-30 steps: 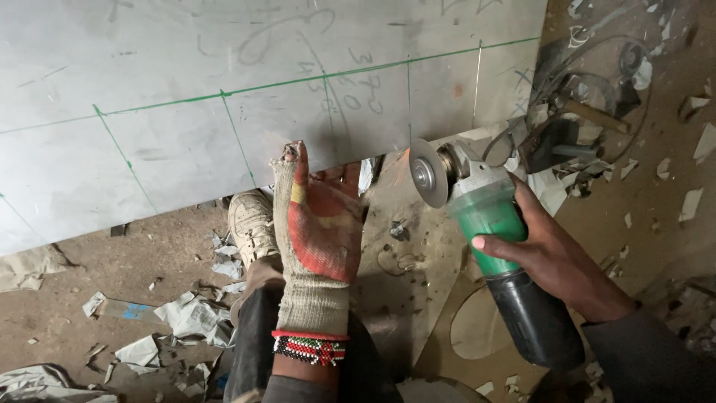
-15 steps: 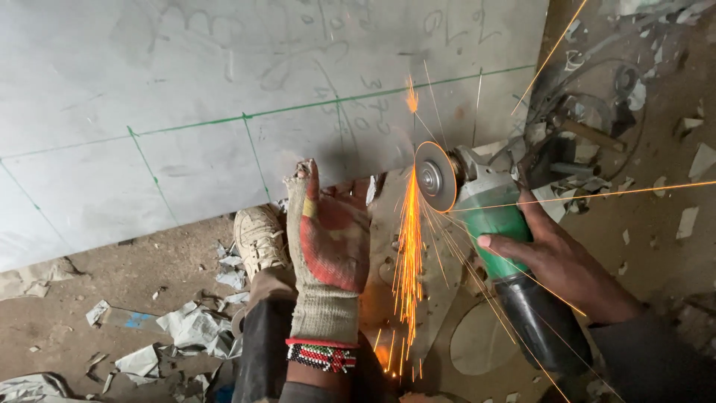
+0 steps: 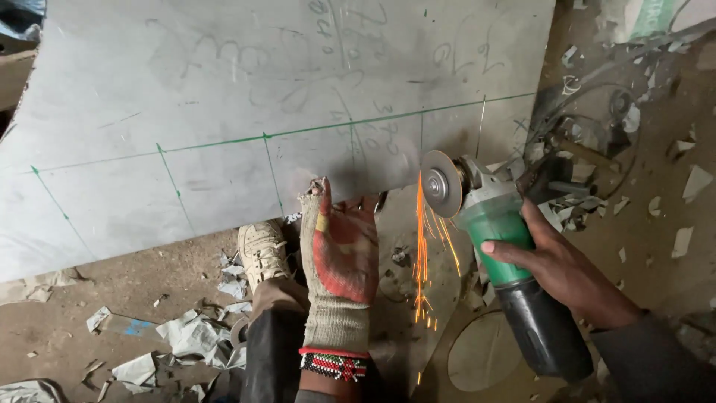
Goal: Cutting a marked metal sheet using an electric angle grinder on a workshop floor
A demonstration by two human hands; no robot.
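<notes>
Head view: angle grinder point(image 3: 485, 224) in right hand point(image 3: 559, 269) (sparks below disc)

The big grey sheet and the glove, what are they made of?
The sheet looks like metal, dull grey and smooth: orange sparks fly where the grinder cuts its edge. The glove on the left hand looks like knitted fabric with a red, probably rubbery, coating; its fingertips are frayed.

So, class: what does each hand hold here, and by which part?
The right hand grips the angle grinder around its green body, just behind the disc. The gloved left hand holds nothing; it presses against the lower edge of the metal sheet.
</notes>
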